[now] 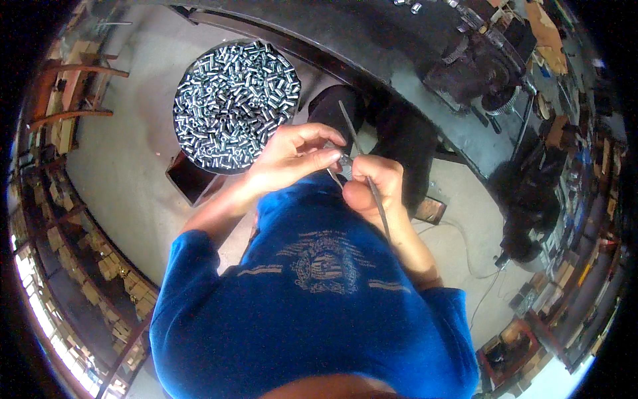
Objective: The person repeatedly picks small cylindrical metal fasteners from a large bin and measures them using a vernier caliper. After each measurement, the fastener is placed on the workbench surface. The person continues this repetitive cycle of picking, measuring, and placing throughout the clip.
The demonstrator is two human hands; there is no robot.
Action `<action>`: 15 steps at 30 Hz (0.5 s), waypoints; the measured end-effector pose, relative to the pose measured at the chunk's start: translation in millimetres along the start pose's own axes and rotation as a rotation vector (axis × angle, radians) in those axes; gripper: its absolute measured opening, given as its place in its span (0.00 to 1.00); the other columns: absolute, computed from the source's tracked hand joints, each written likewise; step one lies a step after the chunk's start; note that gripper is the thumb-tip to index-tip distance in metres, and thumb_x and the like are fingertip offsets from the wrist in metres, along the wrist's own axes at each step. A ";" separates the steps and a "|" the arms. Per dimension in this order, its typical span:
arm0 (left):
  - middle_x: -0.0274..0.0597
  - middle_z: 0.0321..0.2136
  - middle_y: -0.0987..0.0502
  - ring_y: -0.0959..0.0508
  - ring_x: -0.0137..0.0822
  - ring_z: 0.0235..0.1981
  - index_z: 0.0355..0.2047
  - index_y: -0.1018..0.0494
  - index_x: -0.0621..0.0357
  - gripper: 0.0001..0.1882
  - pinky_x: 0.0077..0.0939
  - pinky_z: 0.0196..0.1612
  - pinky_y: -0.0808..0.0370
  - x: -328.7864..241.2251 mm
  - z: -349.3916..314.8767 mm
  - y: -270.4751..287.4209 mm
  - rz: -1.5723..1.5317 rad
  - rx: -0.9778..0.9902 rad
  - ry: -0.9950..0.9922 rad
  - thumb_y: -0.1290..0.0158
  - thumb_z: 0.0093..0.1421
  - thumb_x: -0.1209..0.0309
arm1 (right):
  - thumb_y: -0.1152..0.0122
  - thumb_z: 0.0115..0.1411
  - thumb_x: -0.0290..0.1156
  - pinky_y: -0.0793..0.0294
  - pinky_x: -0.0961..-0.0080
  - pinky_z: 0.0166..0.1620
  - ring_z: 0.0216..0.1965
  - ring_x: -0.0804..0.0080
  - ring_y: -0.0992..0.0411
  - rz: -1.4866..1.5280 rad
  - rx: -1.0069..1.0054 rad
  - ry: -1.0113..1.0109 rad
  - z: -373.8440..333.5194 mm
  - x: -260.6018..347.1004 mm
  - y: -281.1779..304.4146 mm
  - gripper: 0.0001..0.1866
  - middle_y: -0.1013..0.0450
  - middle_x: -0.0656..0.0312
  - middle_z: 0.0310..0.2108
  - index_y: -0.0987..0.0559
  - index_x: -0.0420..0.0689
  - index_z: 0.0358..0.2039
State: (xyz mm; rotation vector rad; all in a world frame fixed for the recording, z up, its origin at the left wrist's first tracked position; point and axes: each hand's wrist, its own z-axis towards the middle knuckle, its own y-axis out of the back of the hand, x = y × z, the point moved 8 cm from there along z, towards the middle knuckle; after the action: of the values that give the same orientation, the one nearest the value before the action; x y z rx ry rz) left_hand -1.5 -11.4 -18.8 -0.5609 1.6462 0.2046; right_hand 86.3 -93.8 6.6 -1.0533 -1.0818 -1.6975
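Observation:
Over my lap, my left hand (292,154) pinches a small metal piece (344,160) between thumb and fingertips. Fingers cover much of it, so its exact shape is hard to make out. Close beside it on the right, my right hand (377,181) is closed around a long, thin, grey metal rod (349,124). The rod slants from beyond my fingers back toward my right forearm; its kind does not show clearly. Beyond my left hand stands a round tub (176,110) filled with short, shiny metal sleeves (232,86).
A dark metal workbench (379,40) runs across the far right, bearing greasy machinery (475,73). An open box (189,178) sits beside the tub. Shelves with many small blocks (93,259) line the left. A thin cable (468,269) lies on the floor at right.

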 end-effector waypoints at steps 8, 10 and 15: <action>0.37 0.27 0.26 0.25 0.23 0.27 0.34 0.30 0.66 0.05 0.17 0.29 0.26 1.7 -1.8 -7.1 0.037 -0.066 -0.021 0.49 0.57 0.78 | 0.48 0.48 0.25 0.47 0.82 0.20 0.17 0.84 0.44 0.394 -0.046 -0.335 -8.8 -30.2 -8.6 0.14 0.39 0.70 0.13 0.41 0.43 0.11; 0.36 0.28 0.26 0.25 0.22 0.27 0.35 0.30 0.66 0.06 0.16 0.29 0.27 -2.1 -1.2 -6.3 0.115 -0.025 -0.087 0.49 0.56 0.80 | 0.49 0.46 0.22 0.49 0.84 0.20 0.18 0.87 0.45 0.456 -0.075 -0.447 -18.1 -49.9 -12.7 0.13 0.41 0.73 0.14 0.40 0.44 0.10; 0.34 0.25 0.24 0.26 0.19 0.26 0.32 0.26 0.63 0.06 0.15 0.27 0.29 -8.9 2.1 16.5 0.294 -0.128 -0.105 0.45 0.52 0.78 | 0.55 0.47 0.12 0.49 0.83 0.13 0.10 0.80 0.43 0.492 -0.092 -0.454 -23.0 -53.7 0.1 0.17 0.40 0.65 0.11 0.42 0.45 0.09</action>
State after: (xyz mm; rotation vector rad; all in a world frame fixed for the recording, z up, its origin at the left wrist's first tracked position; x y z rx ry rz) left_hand -6.9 5.9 -13.6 -0.3947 1.6153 0.5502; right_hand 97.3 -104.3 -49.8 -1.6619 -0.9150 -1.1480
